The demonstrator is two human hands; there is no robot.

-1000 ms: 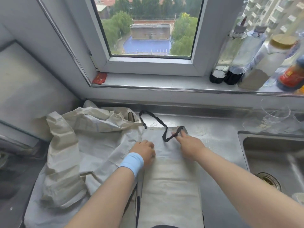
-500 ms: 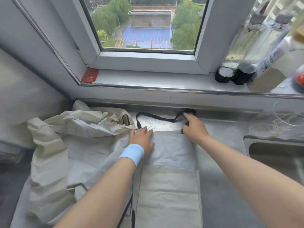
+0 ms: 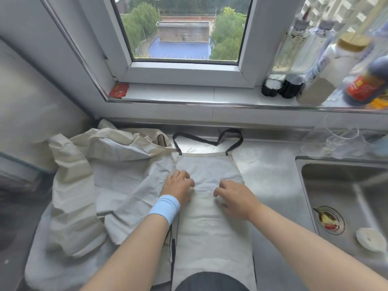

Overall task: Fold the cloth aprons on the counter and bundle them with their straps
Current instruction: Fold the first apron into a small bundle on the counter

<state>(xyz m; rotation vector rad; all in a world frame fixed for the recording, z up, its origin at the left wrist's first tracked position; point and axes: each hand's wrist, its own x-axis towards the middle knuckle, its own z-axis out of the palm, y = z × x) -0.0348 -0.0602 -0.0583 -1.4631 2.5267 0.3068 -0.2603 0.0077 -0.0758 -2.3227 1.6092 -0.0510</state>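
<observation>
A cream apron (image 3: 212, 232) lies folded into a long narrow strip down the middle of the steel counter (image 3: 270, 175). Its black neck strap (image 3: 206, 140) is spread flat in a loop beyond the bib's top edge. My left hand (image 3: 178, 185), with a light blue wristband, rests on the bib's left side with fingers bent. My right hand (image 3: 233, 196) lies on the bib's right side, fingers curved down onto the cloth. Neither hand holds the strap. A black waist strap (image 3: 172, 255) runs along the strip's left edge.
A crumpled heap of cream aprons (image 3: 88, 181) covers the counter's left part. A steel sink (image 3: 348, 206) with a drain strainer lies to the right. Bottles and jars (image 3: 310, 66) stand on the windowsill at the right, and a red packet (image 3: 119, 90) lies at its left.
My right hand let go of the neck strap, which now lies spread flat at the back, and drew back onto the bib. My left hand also slid back toward me.
</observation>
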